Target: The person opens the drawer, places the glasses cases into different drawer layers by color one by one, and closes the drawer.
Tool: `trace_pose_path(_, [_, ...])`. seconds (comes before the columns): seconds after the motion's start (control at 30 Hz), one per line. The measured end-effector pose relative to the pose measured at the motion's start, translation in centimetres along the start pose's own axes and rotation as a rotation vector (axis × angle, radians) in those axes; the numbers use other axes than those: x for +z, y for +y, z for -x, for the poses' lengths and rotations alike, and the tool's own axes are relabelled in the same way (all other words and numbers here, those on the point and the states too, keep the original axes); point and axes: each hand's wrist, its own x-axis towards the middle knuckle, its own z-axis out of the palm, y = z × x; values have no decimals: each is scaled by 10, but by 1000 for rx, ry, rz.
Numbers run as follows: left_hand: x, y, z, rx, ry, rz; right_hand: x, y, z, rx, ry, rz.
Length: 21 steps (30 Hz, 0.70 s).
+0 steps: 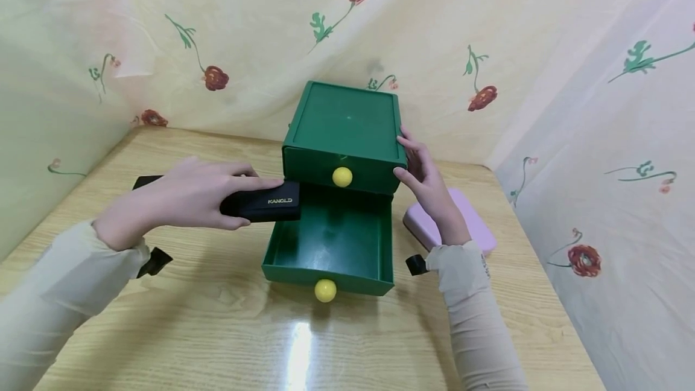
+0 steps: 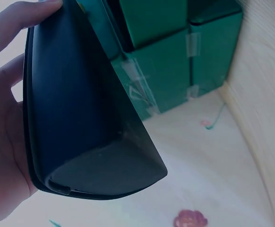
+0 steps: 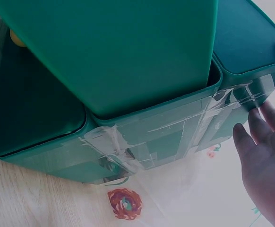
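My left hand [image 1: 198,195] grips a black glasses case [image 1: 279,205] from above, left of a green drawer unit [image 1: 347,119]. Gold lettering marks the case's right end, which overlaps the left edge of a pulled-out drawer [image 1: 330,249] in the head view. Seen from the left wrist, the case [image 2: 81,94] has a wedge-shaped end, with fingers along one side. My right hand [image 1: 431,189] rests against the unit's right side, thumb by the front corner and fingers spread; the right wrist view shows these fingers [image 3: 260,125] along the taped side.
Yellow knobs [image 1: 342,177] sit on the drawer fronts. A lilac rounded case [image 1: 472,219] lies right of the unit, partly behind my right wrist. Clear tape [image 3: 114,142] joins the unit's stacked boxes. Flowered cloth [image 1: 260,29] hangs behind the wooden table [image 1: 217,330].
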Motion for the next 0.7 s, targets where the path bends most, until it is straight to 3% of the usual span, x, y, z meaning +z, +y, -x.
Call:
trace_pose_path(0.23, [-2, 10, -18, 39, -42, -13, 0, 0, -2, -1, 0, -8])
trace_pose_path(0.7, [4, 33, -50, 152, -26, -14, -1, 3, -1, -11, 0, 0])
